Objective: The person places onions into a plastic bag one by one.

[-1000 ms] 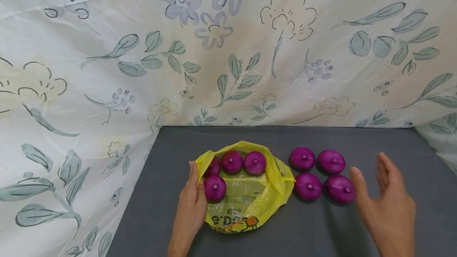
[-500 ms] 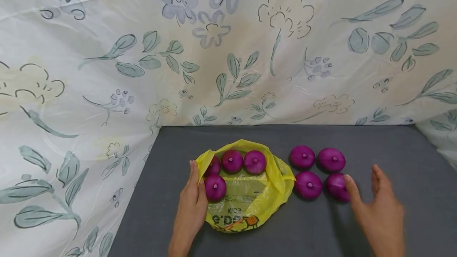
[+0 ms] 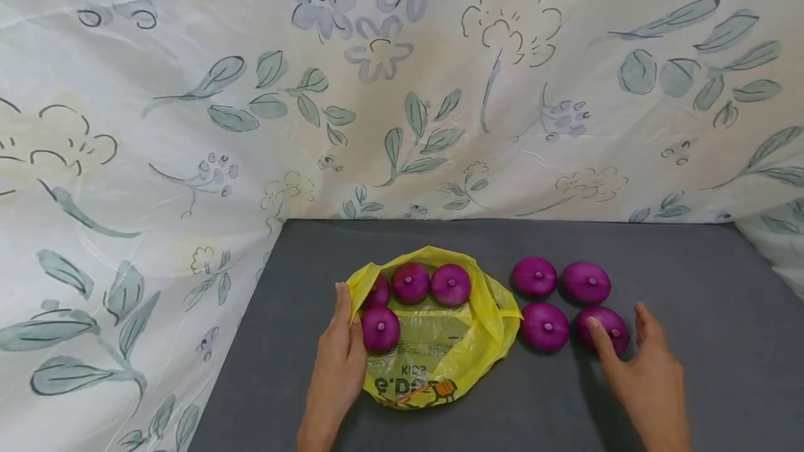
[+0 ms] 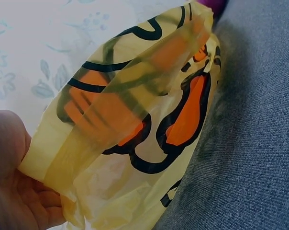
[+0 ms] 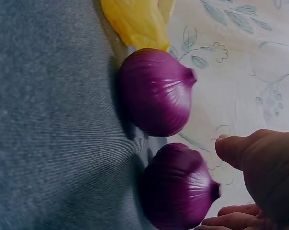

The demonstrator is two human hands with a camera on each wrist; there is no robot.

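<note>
A yellow plastic bag stands on the dark grey surface, its mouth spread wide. Several purple-red onions lie inside it, toward the back and left. My left hand grips the bag's left rim; in the left wrist view the yellow film runs between thumb and curled fingers. To the bag's right, several more onions form a tight group. My right hand reaches around the front right onion, thumb and fingers spread. The right wrist view has that onion beside the thumb and fingers, ungripped.
The dark grey cloth-like surface carries everything. A white floral sheet hangs along its back and sides. Another onion of the group sits just behind the one at my right hand.
My right hand has moved left and forward, from beside the front right onion to over it; that onion has turned slightly. My left hand keeps its hold on the bag.
</note>
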